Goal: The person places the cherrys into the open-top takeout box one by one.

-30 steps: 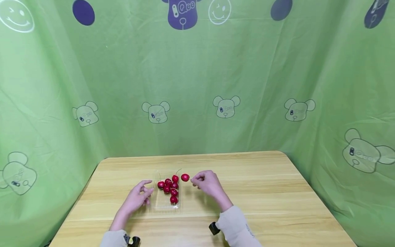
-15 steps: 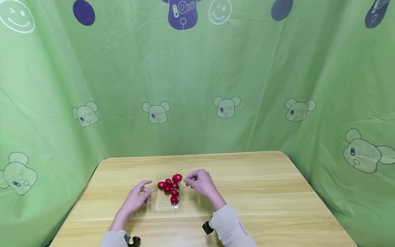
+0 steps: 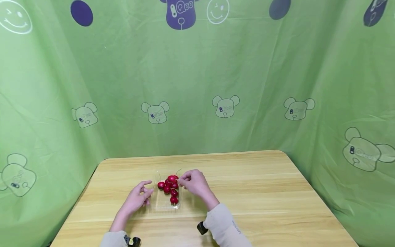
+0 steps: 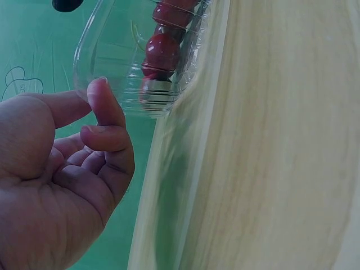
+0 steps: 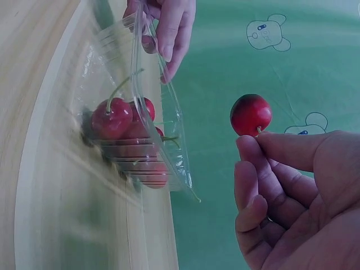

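Note:
Between thumb and forefinger, my right hand (image 3: 195, 183) pinches a red cherry (image 5: 251, 114) by its stem. In the head view this cherry (image 3: 171, 178) hangs over the back part of a clear plastic box (image 3: 158, 206). Several dark red cherries (image 3: 167, 189) lie in the box, mostly along its right side; some have long stems, as on one cherry (image 5: 111, 119) in the right wrist view. My left hand (image 3: 137, 198) is at the box's left side, fingertips at the rim; thumb and forefinger look apart in the head view. The left wrist view shows its other fingers bent (image 4: 107, 138).
The box stands on a light wooden table (image 3: 247, 192) with rounded far corners. Behind the table and at both sides hangs a green cloth (image 3: 191, 68) with printed bear faces. A black wrist device (image 3: 202, 228) sits at the right sleeve, another black device (image 3: 135, 241) at the left.
My right hand has moved left, bringing the cherry from beside the box to above the cherries in it. The left hand and the box have stayed in place.

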